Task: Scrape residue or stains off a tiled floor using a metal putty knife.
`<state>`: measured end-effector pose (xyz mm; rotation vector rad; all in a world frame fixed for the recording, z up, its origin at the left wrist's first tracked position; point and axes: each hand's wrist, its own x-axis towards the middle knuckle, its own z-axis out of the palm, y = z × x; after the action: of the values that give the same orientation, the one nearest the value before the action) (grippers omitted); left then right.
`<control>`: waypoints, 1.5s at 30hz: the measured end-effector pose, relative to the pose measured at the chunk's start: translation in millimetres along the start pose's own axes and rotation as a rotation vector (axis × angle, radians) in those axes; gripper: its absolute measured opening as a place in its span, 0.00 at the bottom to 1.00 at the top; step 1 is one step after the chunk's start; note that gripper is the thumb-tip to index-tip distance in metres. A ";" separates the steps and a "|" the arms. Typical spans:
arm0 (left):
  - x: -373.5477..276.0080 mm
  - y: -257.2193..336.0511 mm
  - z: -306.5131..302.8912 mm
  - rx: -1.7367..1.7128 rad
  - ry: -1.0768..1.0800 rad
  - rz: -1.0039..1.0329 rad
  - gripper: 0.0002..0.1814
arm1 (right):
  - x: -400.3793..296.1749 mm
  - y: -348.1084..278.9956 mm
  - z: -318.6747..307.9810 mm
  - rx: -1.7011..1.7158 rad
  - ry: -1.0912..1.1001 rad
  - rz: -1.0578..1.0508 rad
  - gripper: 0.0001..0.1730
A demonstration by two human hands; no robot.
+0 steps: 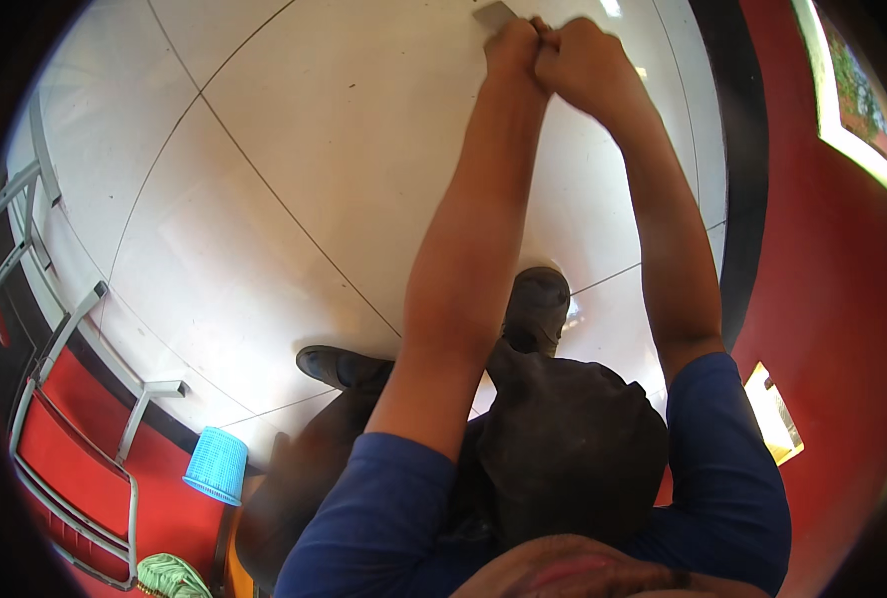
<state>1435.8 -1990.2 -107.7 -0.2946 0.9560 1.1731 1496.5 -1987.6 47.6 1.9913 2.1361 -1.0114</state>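
Both of my arms stretch forward, and the hands meet at the top of the view, above the pale tiled floor (pixel 301 149). My left hand (pixel 513 46) has its fingers curled. Beside it, a flat grey piece (pixel 494 15), perhaps a blade or plate, sticks out over the floor; its other end is hidden by the hands. My right hand (pixel 584 63) is bent against my left hand, its fingers mostly hidden. Which hand holds the grey piece cannot be told. My dark shoes (pixel 537 303) rest on the floor beneath the arms.
At the left stand metal-framed chairs, one with a red panel (pixel 77 463). A light blue plastic basket (pixel 217 465) is near the red wall, with a green bundle (pixel 170 575) below it. A red wall (pixel 810 284) with a black base band (pixel 742 149) runs along the right.
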 end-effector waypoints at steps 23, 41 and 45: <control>-59.5 30.9 26.2 -0.285 0.082 0.028 0.03 | -1.1 -2.9 -2.1 0.084 -0.037 -0.227 0.16; -16.7 24.8 11.9 -0.329 -0.124 -0.079 0.09 | 11.2 -24.7 -42.2 0.017 -0.295 0.037 0.15; -51.4 38.6 47.2 -0.486 0.026 0.049 0.11 | -11.4 -34.9 -25.6 -0.025 0.055 -0.113 0.16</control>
<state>1421.3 -1977.2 -30.4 -0.6783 0.6924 1.4430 1476.7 -1983.7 87.6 1.9287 2.3015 -0.9496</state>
